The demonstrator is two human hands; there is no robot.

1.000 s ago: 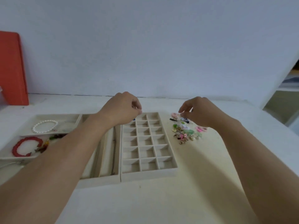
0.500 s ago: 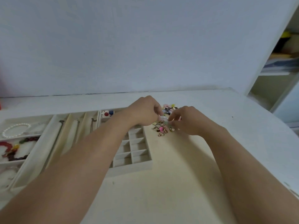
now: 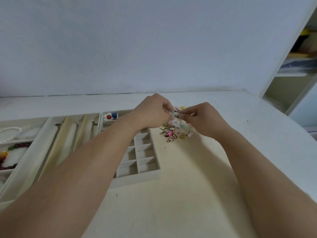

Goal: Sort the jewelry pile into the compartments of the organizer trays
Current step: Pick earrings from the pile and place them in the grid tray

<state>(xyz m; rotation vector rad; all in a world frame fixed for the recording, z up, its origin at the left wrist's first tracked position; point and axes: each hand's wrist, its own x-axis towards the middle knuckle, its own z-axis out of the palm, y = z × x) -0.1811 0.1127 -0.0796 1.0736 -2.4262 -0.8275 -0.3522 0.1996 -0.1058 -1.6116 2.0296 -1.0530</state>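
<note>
Cream tabletop [image 3: 188,194] under pale wall [image 3: 137,48]; both hands' grip pinching small jewelry piece [image 3: 175,114].

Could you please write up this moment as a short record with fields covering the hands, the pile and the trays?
left hand: fingers curled, pinching a small greenish piece above the pile
right hand: fingers curled, pinching at the same piece
small piece: pale green, too blurred to identify
jewelry pile: on the table, right of the grid tray
grid tray: visible cells bare, except red and blue flower pieces in a far cell
long tray: chains lying in its slots
left tray: pearl bracelet, dark red beads
</note>
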